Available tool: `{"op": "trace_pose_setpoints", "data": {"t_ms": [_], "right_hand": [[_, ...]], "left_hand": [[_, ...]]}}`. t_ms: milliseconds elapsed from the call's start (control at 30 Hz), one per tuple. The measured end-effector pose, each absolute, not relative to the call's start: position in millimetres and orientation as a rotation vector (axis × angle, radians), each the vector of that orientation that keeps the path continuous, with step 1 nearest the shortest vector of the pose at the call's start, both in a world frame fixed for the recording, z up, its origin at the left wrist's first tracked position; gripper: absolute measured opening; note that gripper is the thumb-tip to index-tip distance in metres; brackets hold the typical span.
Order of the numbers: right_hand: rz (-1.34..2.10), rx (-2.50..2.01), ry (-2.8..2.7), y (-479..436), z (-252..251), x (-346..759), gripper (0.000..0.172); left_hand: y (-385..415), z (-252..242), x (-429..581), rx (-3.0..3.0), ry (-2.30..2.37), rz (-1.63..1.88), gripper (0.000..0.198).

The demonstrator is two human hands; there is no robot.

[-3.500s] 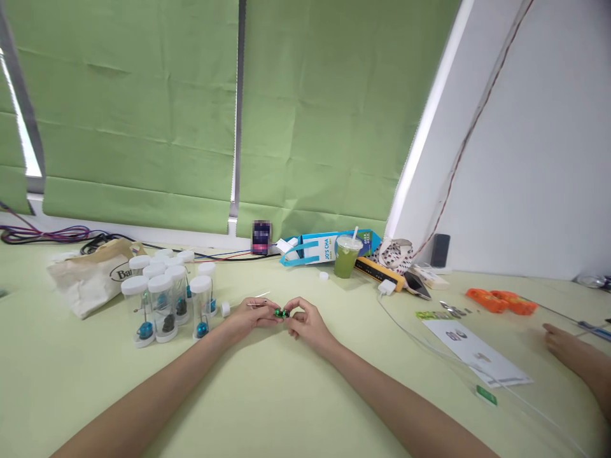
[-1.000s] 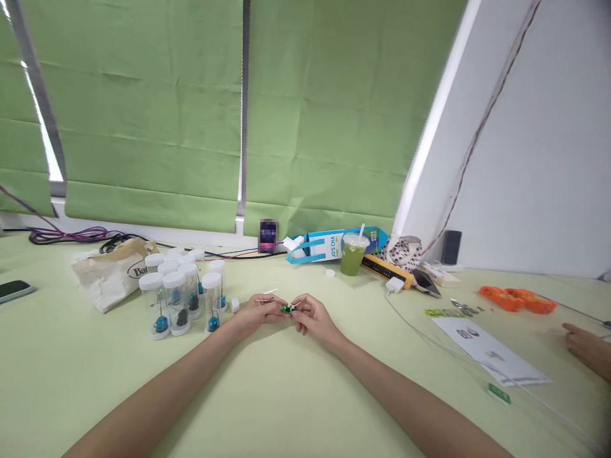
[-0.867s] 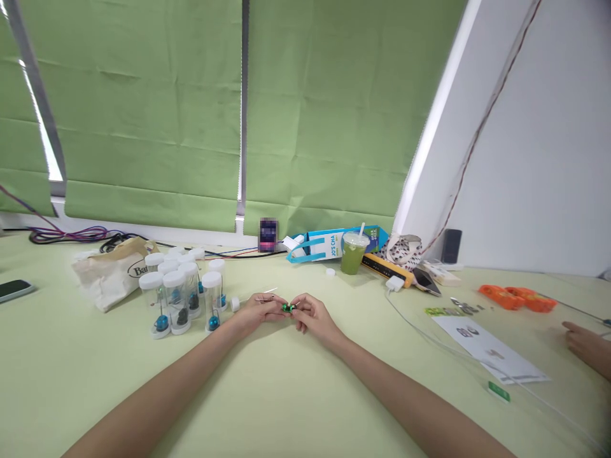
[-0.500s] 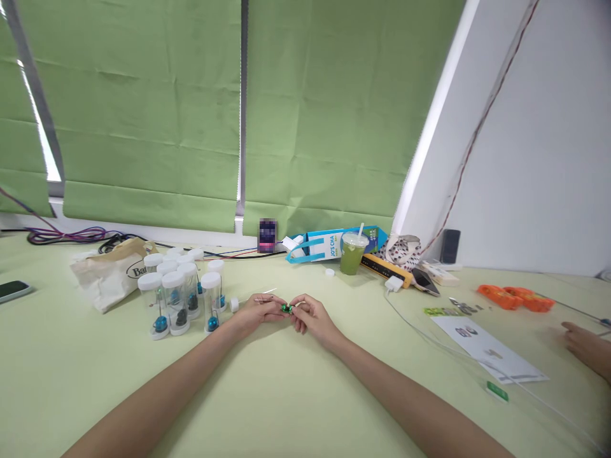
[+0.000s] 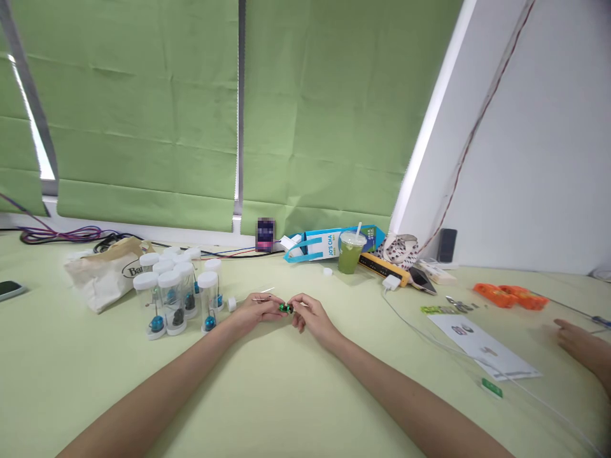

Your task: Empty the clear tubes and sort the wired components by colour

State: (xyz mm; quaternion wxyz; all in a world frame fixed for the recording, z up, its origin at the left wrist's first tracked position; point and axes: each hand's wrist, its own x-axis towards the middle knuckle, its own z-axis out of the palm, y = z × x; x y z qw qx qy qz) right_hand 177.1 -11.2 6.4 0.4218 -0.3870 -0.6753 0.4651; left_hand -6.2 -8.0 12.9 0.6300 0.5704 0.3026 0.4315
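Between my two hands, just above the middle of the table, is a small shiny green piece [image 5: 286, 308] with dark parts; its exact kind is too small to make out. My left hand [image 5: 260, 310] is closed on its left end, and a thin, pale rod [image 5: 263, 299] sticks out over those fingers. On the other side, my right hand [image 5: 312, 318] pinches the right end with thumb and forefinger. A white cap [image 5: 231, 304] lies beside my left wrist. Left of it stand several clear tubes [image 5: 209, 304] with white lids, holding blue or dark round pieces with rods.
A paper bag [image 5: 102, 280] is behind the tubes. Across the back are a green drink cup [image 5: 351, 253], a blue-and-white bag [image 5: 319, 247] and a yellow power strip [image 5: 382, 268]. At right lie orange objects [image 5: 510, 297], a white sheet [image 5: 477, 343], a cable and another person's hand [image 5: 580, 346].
The view has shifted slightly. Slightly more of the green piece shows between my fingers, and it appears turned a little. Both hands keep nearly the same place.
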Motion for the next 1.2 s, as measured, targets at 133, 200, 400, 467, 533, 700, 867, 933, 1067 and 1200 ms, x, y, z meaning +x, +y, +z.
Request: {"op": "trace_pose_setpoints", "data": {"t_ms": [133, 200, 400, 467, 533, 700, 867, 933, 1067, 1200], "right_hand": [[1.180, -0.992, -1.697, -16.4, 12.1, 177.1, 0.024], [1.174, -0.994, -1.704, -17.9, 13.2, 177.1, 0.024], [1.154, -0.986, -1.700, -15.1, 8.4, 177.6, 0.025], [1.155, -0.990, -1.699, -14.0, 7.3, 177.6, 0.026], [1.155, -0.988, -1.702, -13.6, 7.3, 177.3, 0.027], [1.140, -0.973, -1.696, -14.3, 9.1, 176.2, 0.030], [1.165, -0.963, -1.696, -18.1, 13.2, 176.8, 0.029], [1.176, -0.957, -1.701, -19.7, 14.6, 177.0, 0.028], [1.175, -0.950, -1.704, -20.3, 14.7, 176.7, 0.025], [1.166, -0.957, -1.713, -18.5, 13.2, 176.6, 0.025]], "left_hand": [[-7.9, 12.5, -6.0, 1.307, 0.698, 1.002, 0.023], [-7.6, 12.4, -6.0, 1.309, 0.699, 0.997, 0.022], [-8.2, 13.8, -6.1, 1.313, 0.697, 0.990, 0.020], [-8.5, 14.3, -6.0, 1.311, 0.693, 0.991, 0.020], [-8.5, 14.2, -6.0, 1.312, 0.688, 0.994, 0.020], [-7.1, 12.4, -6.1, 1.312, 0.708, 0.987, 0.020], [-6.6, 11.9, -6.0, 1.317, 0.703, 0.993, 0.020], [-6.6, 11.9, -5.9, 1.313, 0.705, 0.993, 0.020], [-6.2, 11.6, -5.6, 1.318, 0.686, 0.989, 0.020], [-6.1, 11.5, -5.4, 1.300, 0.690, 0.994, 0.020]]}}
